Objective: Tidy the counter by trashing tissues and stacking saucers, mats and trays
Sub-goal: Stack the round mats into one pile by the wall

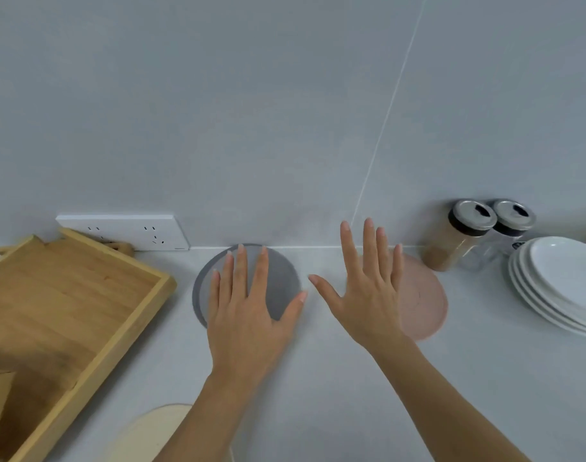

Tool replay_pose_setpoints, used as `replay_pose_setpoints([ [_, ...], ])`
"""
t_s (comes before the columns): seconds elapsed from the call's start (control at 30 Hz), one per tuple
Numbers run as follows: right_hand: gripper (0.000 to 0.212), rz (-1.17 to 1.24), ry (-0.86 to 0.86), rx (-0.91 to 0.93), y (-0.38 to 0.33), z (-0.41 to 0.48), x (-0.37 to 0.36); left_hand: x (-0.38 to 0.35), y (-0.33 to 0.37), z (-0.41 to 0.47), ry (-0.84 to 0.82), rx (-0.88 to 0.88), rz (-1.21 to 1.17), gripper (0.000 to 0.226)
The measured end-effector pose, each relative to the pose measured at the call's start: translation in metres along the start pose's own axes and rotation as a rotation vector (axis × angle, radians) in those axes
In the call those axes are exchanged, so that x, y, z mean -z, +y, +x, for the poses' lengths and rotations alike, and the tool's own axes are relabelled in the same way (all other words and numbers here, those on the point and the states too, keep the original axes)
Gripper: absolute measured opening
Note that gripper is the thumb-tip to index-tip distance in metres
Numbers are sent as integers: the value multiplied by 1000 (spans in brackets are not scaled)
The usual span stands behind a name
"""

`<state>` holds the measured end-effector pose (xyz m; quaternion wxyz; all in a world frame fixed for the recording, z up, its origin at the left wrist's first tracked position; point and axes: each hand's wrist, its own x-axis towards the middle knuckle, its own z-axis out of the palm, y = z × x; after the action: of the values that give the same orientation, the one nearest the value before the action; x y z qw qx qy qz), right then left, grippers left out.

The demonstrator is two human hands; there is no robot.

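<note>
Mats step: my left hand [248, 315] spread over grey mat [284, 281], right hand [368, 295] spread beside pink mat [425, 305]; next, stack them.

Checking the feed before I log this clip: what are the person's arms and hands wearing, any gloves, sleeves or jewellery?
Nothing is worn. The left hand and right hand are bare, with no gloves, rings or watch in view. Both forearms are uncovered down to the bottom edge of the picture; no sleeve shows. Fingernails are short and look unpainted.
</note>
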<state>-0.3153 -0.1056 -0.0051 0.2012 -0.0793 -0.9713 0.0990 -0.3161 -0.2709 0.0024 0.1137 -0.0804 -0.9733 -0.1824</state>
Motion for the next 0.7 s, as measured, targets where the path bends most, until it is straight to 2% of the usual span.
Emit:
replay_pose_setpoints([
  [0.23,80,-71,70,-180,70,-19,32,-23,52,5,-50,-116,-11,80],
  [0.4,79,-101,54,-274,102,-30,35,-41,79,9,-104,-189,-19,90],
  [0.7,79,-71,12,-385,130,-40,21,-69,98,22,-141,-197,-13,95],
])
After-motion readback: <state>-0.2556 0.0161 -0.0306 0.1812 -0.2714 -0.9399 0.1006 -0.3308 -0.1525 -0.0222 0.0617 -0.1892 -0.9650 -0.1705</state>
